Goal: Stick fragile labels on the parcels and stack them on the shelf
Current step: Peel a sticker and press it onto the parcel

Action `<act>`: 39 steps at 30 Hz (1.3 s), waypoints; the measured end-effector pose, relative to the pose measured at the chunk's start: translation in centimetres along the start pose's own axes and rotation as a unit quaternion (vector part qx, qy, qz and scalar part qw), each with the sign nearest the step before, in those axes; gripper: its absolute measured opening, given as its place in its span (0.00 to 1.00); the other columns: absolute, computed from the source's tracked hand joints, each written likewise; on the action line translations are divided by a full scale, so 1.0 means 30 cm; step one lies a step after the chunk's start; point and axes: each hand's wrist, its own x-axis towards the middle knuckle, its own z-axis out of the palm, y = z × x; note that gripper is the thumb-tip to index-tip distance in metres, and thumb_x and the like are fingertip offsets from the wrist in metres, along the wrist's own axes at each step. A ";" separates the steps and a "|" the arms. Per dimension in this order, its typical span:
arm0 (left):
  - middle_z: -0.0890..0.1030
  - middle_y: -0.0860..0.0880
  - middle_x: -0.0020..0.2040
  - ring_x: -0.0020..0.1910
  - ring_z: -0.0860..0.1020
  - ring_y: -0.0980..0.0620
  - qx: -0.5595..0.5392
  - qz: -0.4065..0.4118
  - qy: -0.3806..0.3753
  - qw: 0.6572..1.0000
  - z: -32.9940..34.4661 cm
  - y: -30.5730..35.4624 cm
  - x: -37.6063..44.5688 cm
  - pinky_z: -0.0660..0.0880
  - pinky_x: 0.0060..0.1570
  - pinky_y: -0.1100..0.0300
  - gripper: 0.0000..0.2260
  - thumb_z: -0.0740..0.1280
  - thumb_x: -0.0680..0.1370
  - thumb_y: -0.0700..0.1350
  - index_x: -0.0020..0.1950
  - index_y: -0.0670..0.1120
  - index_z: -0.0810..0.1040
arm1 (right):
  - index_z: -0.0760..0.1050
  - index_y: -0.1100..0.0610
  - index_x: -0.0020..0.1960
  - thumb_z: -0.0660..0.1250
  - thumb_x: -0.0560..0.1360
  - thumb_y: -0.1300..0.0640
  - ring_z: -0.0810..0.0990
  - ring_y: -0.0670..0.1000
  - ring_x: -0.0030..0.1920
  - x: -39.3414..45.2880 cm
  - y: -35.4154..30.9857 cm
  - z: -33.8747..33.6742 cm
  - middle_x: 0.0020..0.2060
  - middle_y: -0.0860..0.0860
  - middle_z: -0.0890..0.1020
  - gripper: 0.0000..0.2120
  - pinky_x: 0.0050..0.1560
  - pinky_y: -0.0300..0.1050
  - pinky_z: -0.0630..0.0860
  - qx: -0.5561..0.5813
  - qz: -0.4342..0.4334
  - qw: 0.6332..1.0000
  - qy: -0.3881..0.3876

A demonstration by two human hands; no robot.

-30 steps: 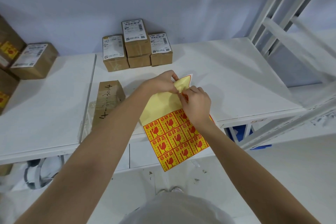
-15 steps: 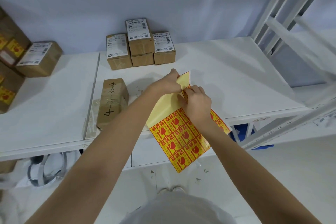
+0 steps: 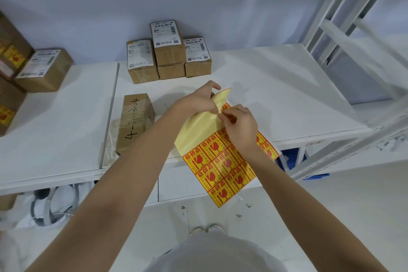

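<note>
Yellow and red, the label sheet [image 3: 223, 161] hangs in the air over the front edge of the white worktop [image 3: 276, 86], held between both hands. The left hand [image 3: 198, 101] pinches the bare yellow backing at the top and bends it away. The fingers [image 3: 227, 113] of the right hand [image 3: 240, 128] pinch the corner of one label [image 3: 225, 108] that is lifting. The sheet is thin, light and floppy; I judge the label tears or curls easily, so it is best taken by its loose corner. The parcel [image 3: 135, 121] with handwriting lies just to the left, not yet labelled.
</note>
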 end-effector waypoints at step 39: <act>0.62 0.44 0.75 0.76 0.53 0.45 0.437 0.208 0.150 0.862 0.172 -0.221 -0.092 0.44 0.74 0.52 0.26 0.46 0.81 0.57 0.74 0.45 0.64 | 0.81 0.61 0.40 0.65 0.75 0.58 0.80 0.53 0.37 0.056 0.031 -0.019 0.35 0.54 0.83 0.10 0.39 0.46 0.76 0.028 0.088 0.994 -0.051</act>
